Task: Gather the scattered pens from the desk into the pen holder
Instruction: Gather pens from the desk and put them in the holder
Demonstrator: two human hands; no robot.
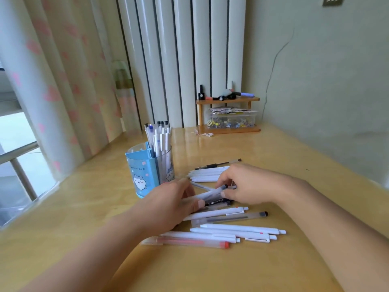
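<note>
Forearms: two bare forearms are reaching in from the near edge, the nearest items in view, over the glossy yellow wooden desk (273, 148).
Near pens: a translucent pen with red ink and red cap (189, 242) is lying closest, with several white plastic click pens (237, 229) lying side by side just beyond it and a clear pen with a black cap (231, 218) beyond those.
Left hand: the left hand (168, 203) is curling its fingers and thumb around a small bundle of frosted and black pens (210, 197) at the middle of the desk.
Right hand: the right hand (246, 186) is pinching the other end of the same bundle between fingertips and thumb.
Far pens: a cluster of white pens (206, 175) is lying just beyond the hands, and a thin dark-tipped pen (219, 164) is lying beyond that.
Pen holder: the blue and clear plastic pen holder with a cartoon animal print (145, 171) is standing upright left of the hands, already carrying white pens (160, 140) in its clear compartment.
Far right: a small wooden two-tier shelf (228, 114) is standing against the wall, with a clear plastic box (231, 121) sitting on its lower tier.
Far left: a pale curtain with pink hearts (63, 91) is hanging beside the window.
</note>
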